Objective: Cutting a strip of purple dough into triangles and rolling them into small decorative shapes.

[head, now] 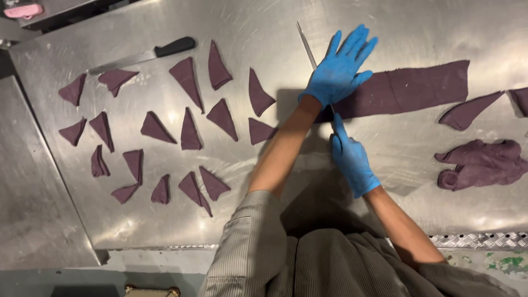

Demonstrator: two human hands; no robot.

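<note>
My left hand (340,69), in a blue glove, lies flat with fingers spread on the left end of a long strip of purple dough (418,88). My right hand (352,159), also blue-gloved, grips the handle of a long knife (306,48). Its thin blade runs up and away under my left hand, across the strip's end. Several cut purple dough triangles (190,132) lie scattered over the steel table to the left.
A second knife with a black handle (148,54) lies at the back left. Rolled dough scraps (481,164) and an offcut (467,111) sit at the right. The steel table (275,209) ends in a ridged front edge; a pink object (23,10) sits far back left.
</note>
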